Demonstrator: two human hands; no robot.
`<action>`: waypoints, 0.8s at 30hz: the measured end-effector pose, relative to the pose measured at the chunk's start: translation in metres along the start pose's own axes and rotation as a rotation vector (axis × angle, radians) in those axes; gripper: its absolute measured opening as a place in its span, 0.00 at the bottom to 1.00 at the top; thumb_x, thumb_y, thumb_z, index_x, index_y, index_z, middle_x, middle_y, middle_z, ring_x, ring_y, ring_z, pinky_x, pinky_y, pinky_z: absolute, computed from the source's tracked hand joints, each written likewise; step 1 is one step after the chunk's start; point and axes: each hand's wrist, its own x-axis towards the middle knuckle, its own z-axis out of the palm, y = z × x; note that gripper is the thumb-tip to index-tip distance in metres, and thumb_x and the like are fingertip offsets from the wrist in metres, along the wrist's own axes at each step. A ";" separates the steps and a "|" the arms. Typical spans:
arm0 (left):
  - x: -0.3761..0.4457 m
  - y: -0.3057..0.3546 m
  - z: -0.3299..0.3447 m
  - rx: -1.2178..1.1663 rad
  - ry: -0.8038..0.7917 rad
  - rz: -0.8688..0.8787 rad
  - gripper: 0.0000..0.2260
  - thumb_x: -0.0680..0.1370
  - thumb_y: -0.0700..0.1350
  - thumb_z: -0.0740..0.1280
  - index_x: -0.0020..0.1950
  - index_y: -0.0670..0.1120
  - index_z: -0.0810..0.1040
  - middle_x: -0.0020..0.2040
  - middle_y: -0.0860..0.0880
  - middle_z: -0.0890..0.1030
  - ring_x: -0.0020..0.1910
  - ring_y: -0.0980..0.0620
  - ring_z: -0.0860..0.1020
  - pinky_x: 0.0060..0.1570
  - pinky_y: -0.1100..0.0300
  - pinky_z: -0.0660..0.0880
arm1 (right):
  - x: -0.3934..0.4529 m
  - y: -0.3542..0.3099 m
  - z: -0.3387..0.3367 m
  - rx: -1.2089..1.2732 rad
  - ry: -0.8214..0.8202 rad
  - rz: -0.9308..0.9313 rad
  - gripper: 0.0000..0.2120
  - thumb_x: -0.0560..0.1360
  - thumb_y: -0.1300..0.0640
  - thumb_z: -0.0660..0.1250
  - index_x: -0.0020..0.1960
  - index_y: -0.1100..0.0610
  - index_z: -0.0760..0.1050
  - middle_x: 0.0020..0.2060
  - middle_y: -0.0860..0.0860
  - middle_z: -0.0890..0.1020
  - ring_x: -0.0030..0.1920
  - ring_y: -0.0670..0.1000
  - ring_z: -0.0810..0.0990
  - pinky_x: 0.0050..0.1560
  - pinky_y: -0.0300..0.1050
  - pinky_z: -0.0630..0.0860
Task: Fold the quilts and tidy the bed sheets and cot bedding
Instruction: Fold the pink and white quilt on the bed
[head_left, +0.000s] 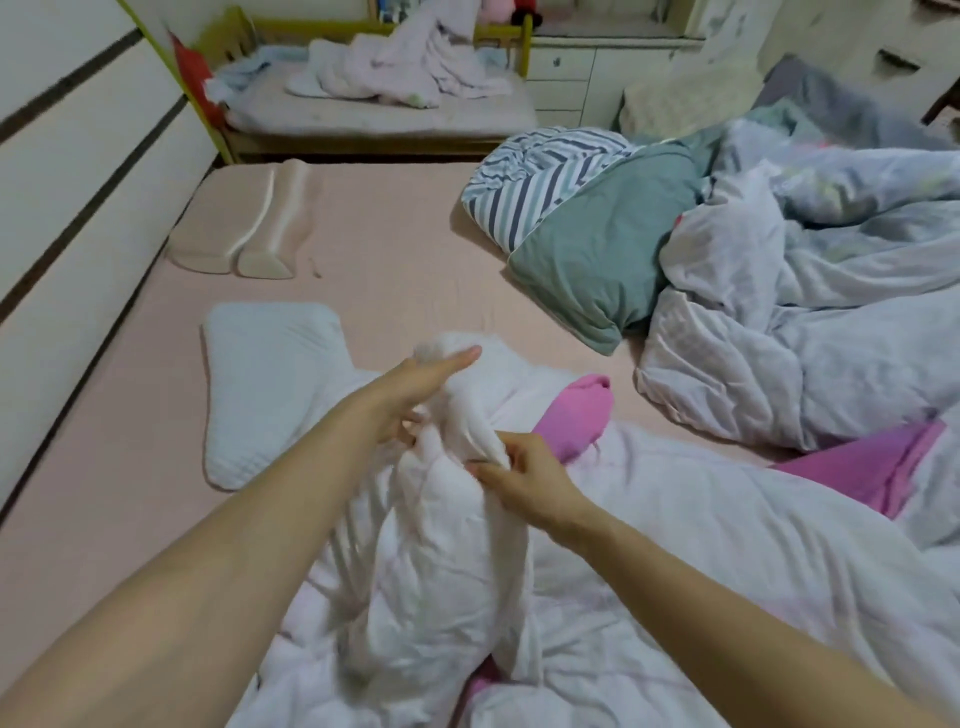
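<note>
Nearest the camera, a white quilt (649, 561) with a pink underside is bunched across the lower part of the bed, and its raised, gathered end is held between both hands. The bed sheet (395, 249), pale pink, is spread over the mattress and is left exposed from the middle of the bed to the head end.

To the right, a pale blue-grey quilt (810, 312) is heaped in loose folds. Just beside it, toward the middle of the bed, a green quilt with a striped lining (582, 218) is piled, touching the blue-grey heap.

At the far side, the cot (363, 93) is set against the bed, and rumpled pale cot bedding (410, 67) is piled on its mattress. A white cabinet with drawers (576, 73) is placed to the right of the cot.

On the left of the sheet, a white contoured pillow (265, 384) is laid flat, partly covered at its near edge by the white quilt. Beyond it, near the headboard panel (78, 171), a beige contoured pillow (249, 228) is positioned.

The left hand (415, 395) is closed round the upper end of the gathered quilt, with the thumb extended along the fabric and the fingers curled beneath it. The right hand (519, 478) is applied just below, with a fold of the same quilt pinched between thumb and curled fingers.
</note>
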 end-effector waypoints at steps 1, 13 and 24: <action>-0.011 -0.002 -0.003 0.128 -0.019 -0.019 0.36 0.64 0.68 0.72 0.59 0.44 0.72 0.54 0.45 0.78 0.50 0.46 0.79 0.41 0.58 0.76 | -0.011 -0.012 0.007 -0.051 -0.072 -0.062 0.13 0.75 0.65 0.65 0.34 0.59 0.66 0.28 0.46 0.66 0.29 0.41 0.62 0.30 0.37 0.60; -0.154 -0.133 -0.115 0.969 0.318 0.202 0.18 0.73 0.47 0.69 0.61 0.44 0.73 0.54 0.44 0.79 0.52 0.44 0.78 0.41 0.61 0.68 | -0.018 -0.115 0.043 -1.382 -0.555 -0.308 0.63 0.59 0.40 0.79 0.78 0.46 0.38 0.78 0.53 0.43 0.78 0.55 0.43 0.76 0.54 0.46; -0.312 -0.251 -0.305 1.771 0.597 0.388 0.06 0.72 0.41 0.65 0.44 0.52 0.78 0.47 0.50 0.81 0.44 0.49 0.76 0.56 0.55 0.62 | -0.065 -0.133 0.264 -1.332 -0.246 -0.680 0.59 0.58 0.31 0.74 0.77 0.54 0.49 0.78 0.55 0.46 0.77 0.56 0.39 0.74 0.55 0.36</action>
